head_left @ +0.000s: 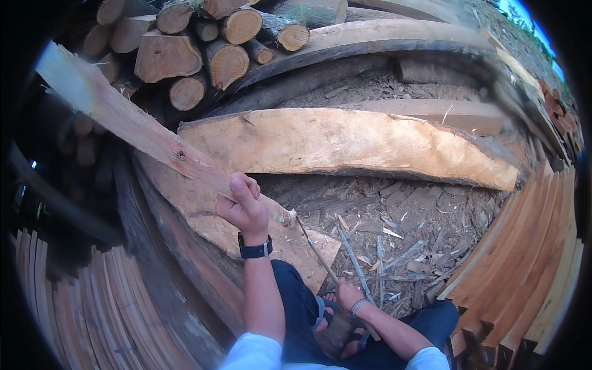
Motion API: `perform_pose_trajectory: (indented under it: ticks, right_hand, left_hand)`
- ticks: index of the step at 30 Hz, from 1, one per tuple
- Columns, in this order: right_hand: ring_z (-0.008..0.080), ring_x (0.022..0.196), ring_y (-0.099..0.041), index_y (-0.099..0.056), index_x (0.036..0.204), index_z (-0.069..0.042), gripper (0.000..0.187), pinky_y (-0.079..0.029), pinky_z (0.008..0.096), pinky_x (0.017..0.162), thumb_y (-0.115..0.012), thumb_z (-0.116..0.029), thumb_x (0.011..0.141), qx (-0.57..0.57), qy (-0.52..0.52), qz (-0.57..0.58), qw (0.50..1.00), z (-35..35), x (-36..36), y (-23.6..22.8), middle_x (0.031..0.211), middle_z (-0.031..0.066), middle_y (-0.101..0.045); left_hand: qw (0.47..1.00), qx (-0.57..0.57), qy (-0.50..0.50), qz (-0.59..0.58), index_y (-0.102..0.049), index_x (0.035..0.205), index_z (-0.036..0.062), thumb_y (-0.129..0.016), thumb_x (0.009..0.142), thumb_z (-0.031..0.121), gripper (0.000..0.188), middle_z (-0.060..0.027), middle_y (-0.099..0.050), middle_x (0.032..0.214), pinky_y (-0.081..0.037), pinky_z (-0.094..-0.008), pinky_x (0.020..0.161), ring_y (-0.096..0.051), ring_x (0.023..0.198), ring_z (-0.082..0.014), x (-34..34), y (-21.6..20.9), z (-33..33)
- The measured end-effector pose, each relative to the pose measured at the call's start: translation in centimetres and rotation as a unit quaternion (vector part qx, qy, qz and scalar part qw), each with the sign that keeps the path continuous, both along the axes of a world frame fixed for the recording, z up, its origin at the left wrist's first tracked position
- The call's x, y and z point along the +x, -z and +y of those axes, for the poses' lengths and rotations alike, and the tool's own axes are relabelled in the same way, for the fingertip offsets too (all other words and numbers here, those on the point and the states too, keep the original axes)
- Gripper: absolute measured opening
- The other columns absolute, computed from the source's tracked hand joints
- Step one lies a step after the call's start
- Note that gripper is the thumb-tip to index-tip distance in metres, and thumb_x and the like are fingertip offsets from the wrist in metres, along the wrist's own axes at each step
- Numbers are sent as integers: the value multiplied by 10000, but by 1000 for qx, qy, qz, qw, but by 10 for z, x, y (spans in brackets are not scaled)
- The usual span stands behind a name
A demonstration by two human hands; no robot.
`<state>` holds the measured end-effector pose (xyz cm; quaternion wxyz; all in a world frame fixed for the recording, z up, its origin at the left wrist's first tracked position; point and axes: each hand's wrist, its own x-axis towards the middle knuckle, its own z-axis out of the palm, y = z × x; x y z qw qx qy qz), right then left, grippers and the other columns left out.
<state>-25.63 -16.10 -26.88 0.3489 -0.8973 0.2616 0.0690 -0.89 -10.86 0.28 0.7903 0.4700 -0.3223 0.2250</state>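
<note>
The left hand (242,206) grips a long pale plank (142,132) that slants up toward the far left, its near end lying on a wide bark-edged slab (203,209). The right hand (346,295), low near the sandalled foot (336,327), is closed around a thin stick (316,250). Stacked logs (203,43) lie far behind.

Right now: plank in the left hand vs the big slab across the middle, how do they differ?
The plank is narrow, straight-edged and raised at a slant, gripped by the left hand. The slab is far wider, with wavy bark edges, and lies flat, untouched. Both are pale, freshly sawn wood.
</note>
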Motion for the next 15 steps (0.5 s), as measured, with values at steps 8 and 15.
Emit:
perform_pose_trajectory:
  ticks: [8, 15]
  right_hand:
    - [391, 571, -616, -484, 918, 64, 326, -493, 470, 518, -464, -260, 947, 154, 28, -9, 988, -4, 6, -28, 663, 238, -608]
    - [113, 363, -362, -469, 941, -55, 270, -313, 269, 332, -428, -316, 990, 700, 190, 73, 685, -36, 0, -1, 524, -9, -359]
  left_hand:
    - [999, 30, -2, -11, -467, 707, 30, -466, 982, 389, 452, -3, -408, 547, -272, -213, 426, -378, 465, -71, 0, 6, 8]
    - [1000, 23, -4, -7, -471, 711, 29, -462, 980, 404, 462, -2, -405, 545, -272, -211, 427, -379, 467, -71, 7, 9, 13]
